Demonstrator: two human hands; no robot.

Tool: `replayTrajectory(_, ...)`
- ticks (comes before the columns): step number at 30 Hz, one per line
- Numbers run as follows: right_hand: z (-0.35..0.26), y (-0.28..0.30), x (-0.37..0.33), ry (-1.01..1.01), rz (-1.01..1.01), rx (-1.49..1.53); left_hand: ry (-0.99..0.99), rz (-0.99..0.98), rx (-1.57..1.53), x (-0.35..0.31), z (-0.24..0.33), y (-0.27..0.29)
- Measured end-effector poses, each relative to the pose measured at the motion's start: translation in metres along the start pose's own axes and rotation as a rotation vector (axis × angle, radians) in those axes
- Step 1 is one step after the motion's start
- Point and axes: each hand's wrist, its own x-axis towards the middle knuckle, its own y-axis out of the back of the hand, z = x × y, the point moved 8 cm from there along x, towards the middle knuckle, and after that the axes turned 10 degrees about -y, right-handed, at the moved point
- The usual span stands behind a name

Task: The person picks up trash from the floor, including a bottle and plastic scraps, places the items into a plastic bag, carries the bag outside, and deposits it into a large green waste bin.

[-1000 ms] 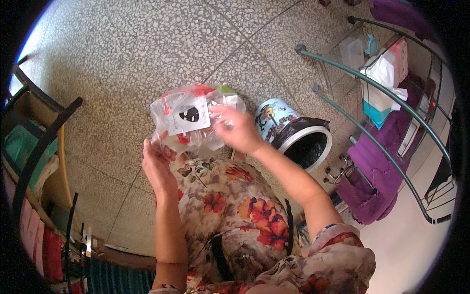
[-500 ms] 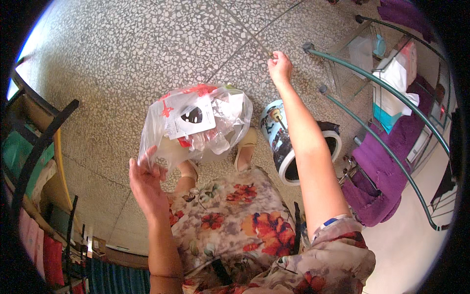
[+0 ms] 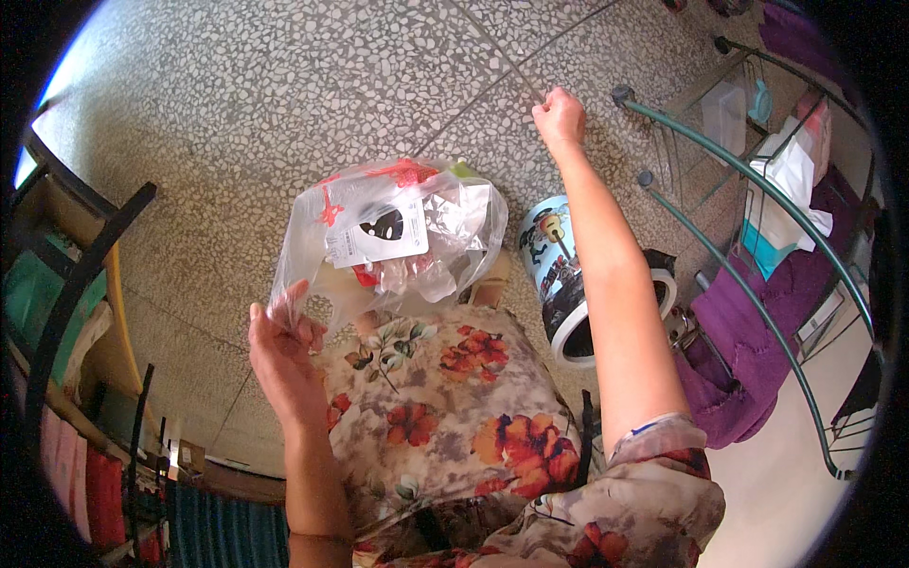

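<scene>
A clear plastic bag (image 3: 308, 227) with red print hangs in front of my knees. In it are a white packet (image 3: 365, 248) with a black face-mask picture, a crinkled silvery wrapper (image 3: 459, 216) and other wrappings. My left hand (image 3: 284, 355) grips the bag's near-left edge, fingers bent around the film. My right arm stretches forward and right above the floor, past the bag. My right hand (image 3: 560, 117) is closed in a fist, and anything inside it is hidden. Below that forearm is a light-blue patterned bin (image 3: 544, 241) with a black liner and white rim.
A green metal rack (image 3: 729, 142) stands at right, with a tissue pack (image 3: 772, 227) on it and purple cloth (image 3: 734, 331) beside it. Dark-framed shelves (image 3: 80, 251) line the left. The speckled stone floor (image 3: 284, 85) has dark seams.
My view has shifted, so floor, bin and rack appear farther right. The bag sits slightly farther from my left hand's side, and my shoes are mostly covered. Both hands stay closed.
</scene>
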Motion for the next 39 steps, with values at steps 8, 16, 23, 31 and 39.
replayTrajectory(8,-0.083,0.089,-0.168,-0.109,-0.358,1.099,-0.009,0.049,-0.089,0.008,-0.028,0.001)
replayTrajectory(16,-0.186,0.109,-0.255,0.474,-0.206,0.69,-0.049,0.059,-0.1,0.006,-0.025,-0.003)
replayTrajectory(23,0.006,0.002,-0.056,-0.033,0.094,0.563,-0.023,-0.092,-0.175,0.003,-0.012,0.013)
replayTrajectory(31,-0.021,-0.005,-0.026,0.04,0.011,0.118,-0.007,-0.012,-0.089,0.003,0.002,0.011)
replayTrajectory(39,-0.02,0.011,-0.034,-0.067,0.046,0.247,-0.034,-0.041,-0.057,0.008,-0.001,0.006)
